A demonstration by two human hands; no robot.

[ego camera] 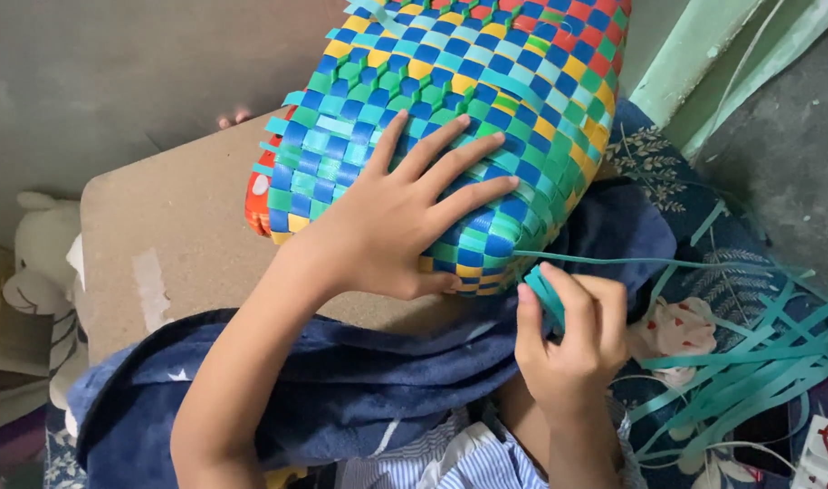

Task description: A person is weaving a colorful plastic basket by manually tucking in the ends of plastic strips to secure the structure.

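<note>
Multicoloured woven plastic-strip basket [468, 109] is steadied on a brown board [169, 244] by the spread left hand [405, 222]; a teal plastic strip [613, 263] is pinched by the right hand [572, 349]. The strip could kink if pulled sharply.

Woven basket [450, 100] runs off far edge; your right hand [572, 349] hides the teal strip [545, 294] end; toy [43, 263] cut off left.

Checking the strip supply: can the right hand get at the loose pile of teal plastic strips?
Probably yes: the right hand lies beside the loose teal plastic strips, nothing between, though its grip already pinches one strip.
</note>
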